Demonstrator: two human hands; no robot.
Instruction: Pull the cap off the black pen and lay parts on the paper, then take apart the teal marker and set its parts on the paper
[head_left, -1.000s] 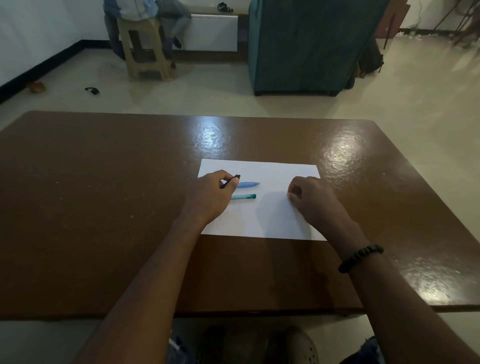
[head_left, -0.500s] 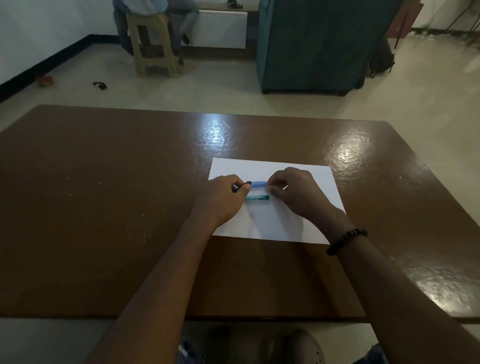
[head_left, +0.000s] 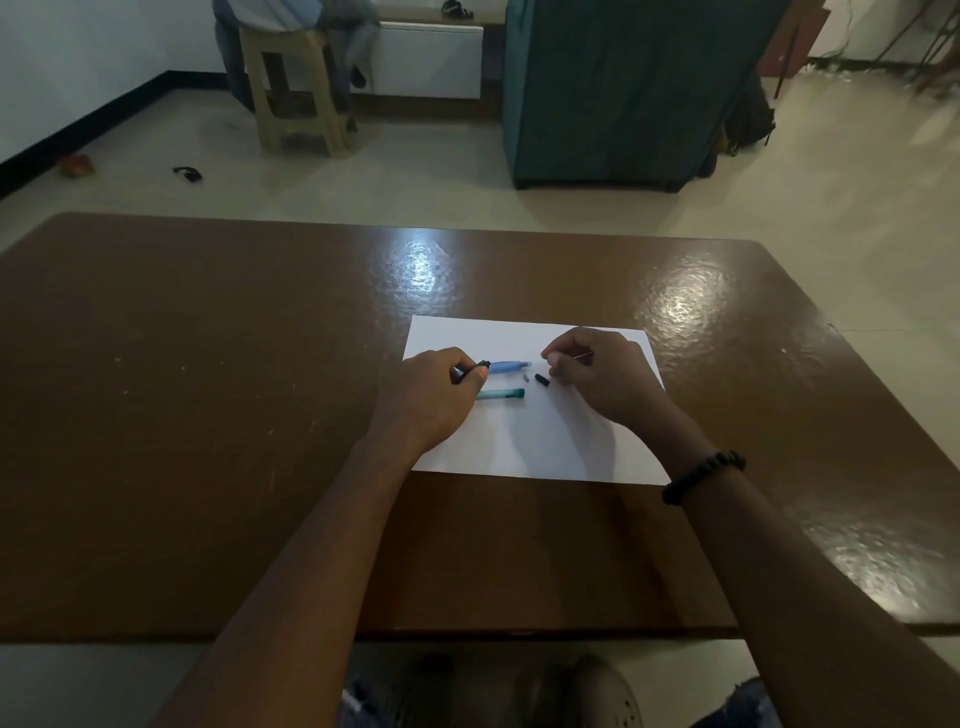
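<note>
On the white paper (head_left: 545, 436), your left hand (head_left: 434, 397) grips a black pen piece (head_left: 474, 370) beside the blue barrel (head_left: 506, 367); your right hand (head_left: 597, 379) pinches a thin refill (head_left: 583, 356). Looks mid-disassembly; next calls for fine, steady fingertip alignment.

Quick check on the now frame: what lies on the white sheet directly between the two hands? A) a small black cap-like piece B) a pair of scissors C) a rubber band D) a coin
A: a small black piece lies on the white sheet, between the left hand and the right hand, just right of the blue pen barrel and above the teal pen barrel.
</note>
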